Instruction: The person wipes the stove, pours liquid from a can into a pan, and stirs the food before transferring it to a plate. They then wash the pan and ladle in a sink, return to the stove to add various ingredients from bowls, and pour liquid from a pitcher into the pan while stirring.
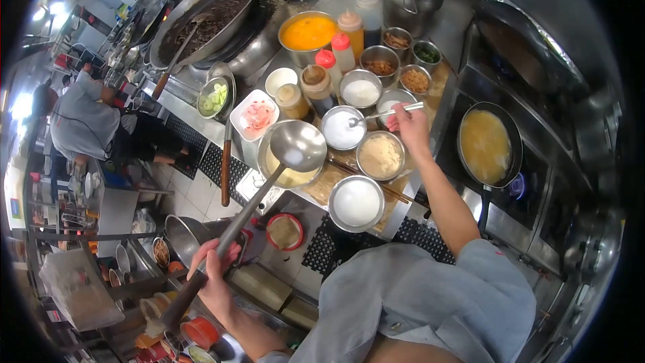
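Observation:
My left hand (216,270) is closed around the long handle of a large metal ladle (300,144). The ladle's bowl hangs over a metal bowl of pale yellow liquid (290,178), with a little white stuff inside it. In my right hand (408,126) is a small spoon (388,114), held by its handle. Its tip reaches into a metal bowl of white powder (343,128). Close by are a bowl of beige paste (380,155), a bowl of white contents (356,204) and a pair of chopsticks (368,180).
A pan of yellow liquid (484,148) sits on the stove at right, beside a blue flame (517,187). Squeeze bottles (342,52) and an orange-filled bowl (309,31) stand behind. A large wok (205,20) is at upper left. Another person (87,117) is at far left.

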